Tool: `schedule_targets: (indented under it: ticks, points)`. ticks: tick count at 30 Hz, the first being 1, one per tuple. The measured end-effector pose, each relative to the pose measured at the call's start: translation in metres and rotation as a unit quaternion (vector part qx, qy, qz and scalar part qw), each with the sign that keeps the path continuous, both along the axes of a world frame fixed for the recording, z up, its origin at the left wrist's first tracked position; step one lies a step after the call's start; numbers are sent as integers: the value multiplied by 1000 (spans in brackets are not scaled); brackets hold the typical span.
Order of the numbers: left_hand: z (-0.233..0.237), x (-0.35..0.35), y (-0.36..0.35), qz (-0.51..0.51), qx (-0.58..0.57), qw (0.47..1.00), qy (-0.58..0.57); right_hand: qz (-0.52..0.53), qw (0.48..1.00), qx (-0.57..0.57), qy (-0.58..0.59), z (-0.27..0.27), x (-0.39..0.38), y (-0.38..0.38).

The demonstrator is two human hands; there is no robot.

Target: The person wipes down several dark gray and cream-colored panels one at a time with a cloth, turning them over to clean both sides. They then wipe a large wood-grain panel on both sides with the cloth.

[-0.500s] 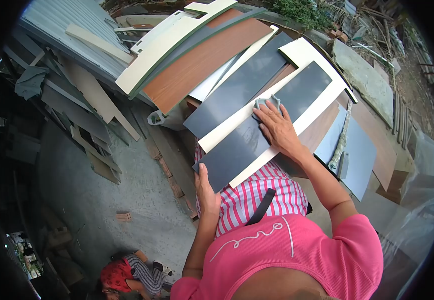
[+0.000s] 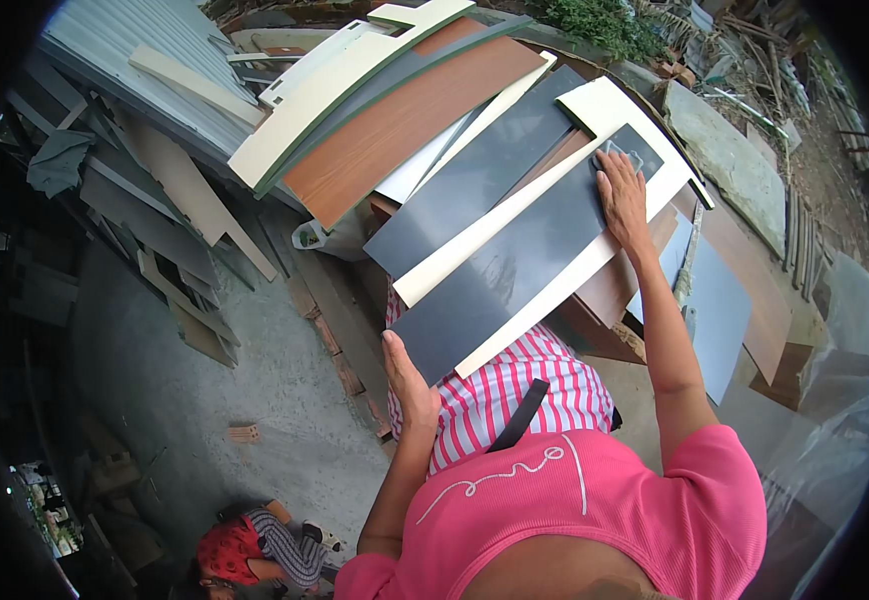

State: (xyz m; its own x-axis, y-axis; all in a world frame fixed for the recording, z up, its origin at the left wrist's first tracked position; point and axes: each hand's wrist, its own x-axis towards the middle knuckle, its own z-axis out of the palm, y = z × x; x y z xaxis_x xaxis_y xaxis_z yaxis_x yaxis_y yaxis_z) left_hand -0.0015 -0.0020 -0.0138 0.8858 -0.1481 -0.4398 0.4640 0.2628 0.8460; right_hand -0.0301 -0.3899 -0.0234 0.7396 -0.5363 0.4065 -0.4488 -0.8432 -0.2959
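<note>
While the dark panel (image 2: 515, 265) slants lengthwise from seven-thirty to one-thirty, the right hand (image 2: 623, 198) lies flat over a cloth (image 2: 619, 146) near its far end, the left hand (image 2: 413, 385) touching its near end, grip unclear.

Diffuse daylight illuminates the area beyond the hands (image 2: 625, 205). The dark panel (image 2: 515, 270) between them carries pale reflected glare. The floor (image 2: 185, 390) left of the hands fades into deep shadow. Wide-angle distortion bows the far boards (image 2: 415, 130); frame corners vignette to black.

Smooth glossy dark panel (image 2: 515, 270), wood-grained brown board (image 2: 405, 135)
</note>
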Motion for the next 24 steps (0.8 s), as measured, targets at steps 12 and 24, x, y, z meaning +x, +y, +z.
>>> schedule_targets:
  ticks: [12,24]
  points:
    - [12,31,-32,-14,43,997,-61,-10,1000,-2,-15,-7,34,-34]
    - [-6,38,-36,-2,40,998,-48,-30,999,-14,-24,-7,43,-35]
